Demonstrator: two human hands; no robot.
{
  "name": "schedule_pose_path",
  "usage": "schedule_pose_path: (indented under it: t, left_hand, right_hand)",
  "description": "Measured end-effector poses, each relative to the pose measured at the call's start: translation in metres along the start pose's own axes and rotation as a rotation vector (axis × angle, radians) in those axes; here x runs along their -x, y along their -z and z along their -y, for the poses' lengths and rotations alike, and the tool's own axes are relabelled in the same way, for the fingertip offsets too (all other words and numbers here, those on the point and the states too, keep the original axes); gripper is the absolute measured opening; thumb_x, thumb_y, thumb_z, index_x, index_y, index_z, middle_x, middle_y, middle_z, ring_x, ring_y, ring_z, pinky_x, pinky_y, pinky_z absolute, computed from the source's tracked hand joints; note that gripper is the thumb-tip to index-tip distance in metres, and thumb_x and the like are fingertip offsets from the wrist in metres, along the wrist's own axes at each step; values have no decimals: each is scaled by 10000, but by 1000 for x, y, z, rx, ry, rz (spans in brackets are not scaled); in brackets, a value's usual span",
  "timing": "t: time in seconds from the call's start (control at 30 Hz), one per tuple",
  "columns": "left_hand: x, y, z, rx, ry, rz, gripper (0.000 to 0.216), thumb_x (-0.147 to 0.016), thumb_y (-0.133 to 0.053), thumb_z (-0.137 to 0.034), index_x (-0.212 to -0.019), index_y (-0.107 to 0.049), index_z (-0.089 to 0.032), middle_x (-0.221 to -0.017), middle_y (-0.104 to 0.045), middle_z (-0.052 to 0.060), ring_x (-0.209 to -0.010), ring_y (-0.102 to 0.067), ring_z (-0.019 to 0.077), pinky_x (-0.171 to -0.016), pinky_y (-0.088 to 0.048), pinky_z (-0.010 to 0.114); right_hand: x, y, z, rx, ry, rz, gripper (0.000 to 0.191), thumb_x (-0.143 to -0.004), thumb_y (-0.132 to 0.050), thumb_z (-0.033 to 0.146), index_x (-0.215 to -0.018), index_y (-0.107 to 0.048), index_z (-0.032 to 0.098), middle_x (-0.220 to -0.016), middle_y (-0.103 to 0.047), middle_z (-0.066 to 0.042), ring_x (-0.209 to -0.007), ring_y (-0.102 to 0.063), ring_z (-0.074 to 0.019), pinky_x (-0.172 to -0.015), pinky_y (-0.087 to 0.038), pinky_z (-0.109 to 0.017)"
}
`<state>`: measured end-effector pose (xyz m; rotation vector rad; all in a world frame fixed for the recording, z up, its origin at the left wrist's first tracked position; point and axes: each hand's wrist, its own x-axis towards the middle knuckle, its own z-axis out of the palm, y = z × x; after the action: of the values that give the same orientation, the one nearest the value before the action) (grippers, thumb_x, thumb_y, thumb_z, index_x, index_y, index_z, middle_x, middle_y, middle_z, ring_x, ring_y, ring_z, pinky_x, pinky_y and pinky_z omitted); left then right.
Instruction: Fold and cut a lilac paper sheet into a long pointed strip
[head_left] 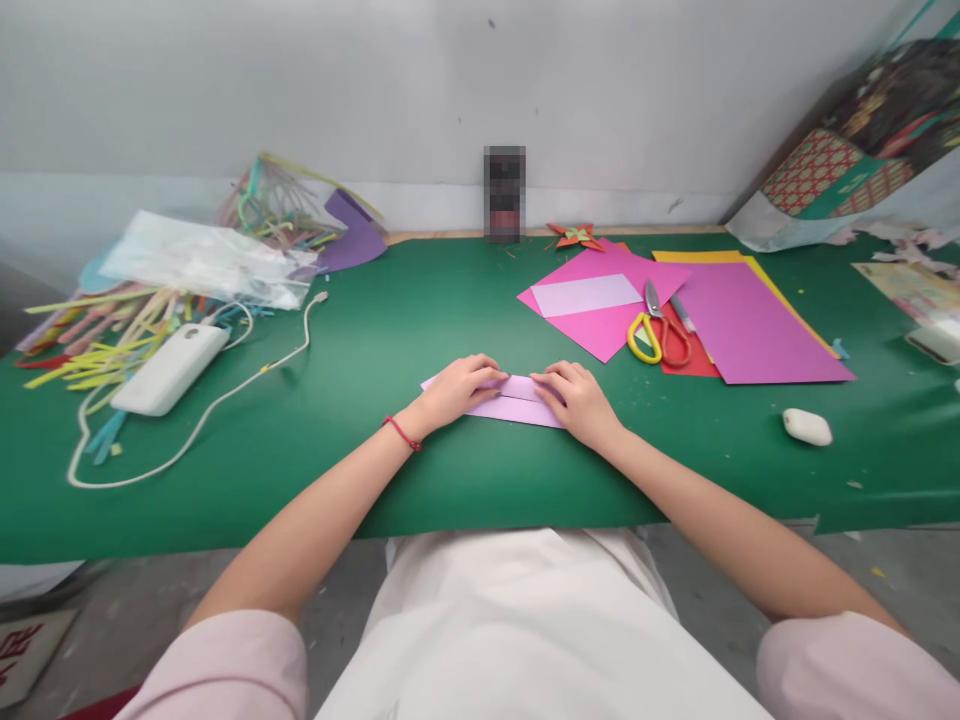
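A strip of light purple paper (517, 410), folded lengthwise, lies on the green tabletop in front of me. My left hand (463, 388) pinches its folded upper edge, with a red cord around the wrist. On the other side my right hand (576, 400) pinches the same fold, thumb below and fingers above. Both hands rest close to the table, and a short stretch of the fold shows between them. The fingers cover parts of both ends of the paper.
Scissors (652, 325) with yellow and red handles lie right of centre by pink sheets (570, 320) and a purple sheet (772, 320). A white earbud case (807, 427) sits right. A white power bank (172, 370), its cable and several paper strips (97, 365) occupy the left.
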<state>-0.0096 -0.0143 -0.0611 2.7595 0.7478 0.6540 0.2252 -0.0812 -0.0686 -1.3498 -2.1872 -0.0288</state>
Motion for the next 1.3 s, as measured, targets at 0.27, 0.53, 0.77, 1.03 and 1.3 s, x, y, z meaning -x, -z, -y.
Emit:
schedule_pose_path:
  t: [0.27, 0.53, 0.77, 1.03, 1.3]
  left_hand:
    - [0, 2, -7, -97, 5, 43, 229, -929, -433, -245, -1082, -589, -180, -1066, -613, 94, -934, -596, 194, -822, -478, 354]
    - [3, 2, -12, -142, 5, 29, 228, -940, -410, -251, -1057, -583, -159, -1016, -620, 94, -899, -595, 190, -793, -484, 336]
    - [4, 2, -14, -202, -2, 33, 256, -956, -347, -198, -1059, -579, -165, -966, -626, 76, -862, -588, 181, -783, -478, 324]
    - [3, 2, -15, -279, 16, 59, 246, -953, -359, -191, -1051, -584, -172, -926, -621, 65, -822, -585, 187, -763, -480, 325]
    - [4, -10, -41, -287, 179, 19, 309, -929, -339, -120, -1154, -549, -138, -1134, -623, 129, -1075, -583, 225, -954, -462, 404]
  right_hand:
    - [0, -1, 2, 24, 41, -5, 307, -959, -400, 326, -1021, -655, 166, -919, -631, -112, -812, -538, -224, -710, -434, -357]
    - [0, -5, 0, 59, 39, -8, 308, -959, -403, 332, -995, -653, 157, -908, -634, -110, -808, -536, -222, -689, -418, -345]
    - [0, -6, 1, 68, 35, -21, 288, -959, -412, 319, -981, -653, 163, -907, -636, -103, -802, -536, -214, -685, -408, -337]
    - [0, -7, 2, 115, 55, -22, 257, -959, -420, 293, -981, -650, 180, -919, -640, -102, -809, -549, -212, -685, -400, -335]
    - [0, -8, 3, 146, 64, -53, 257, -958, -424, 285, -988, -650, 167, -905, -646, -102, -795, -544, -209, -679, -393, -331]
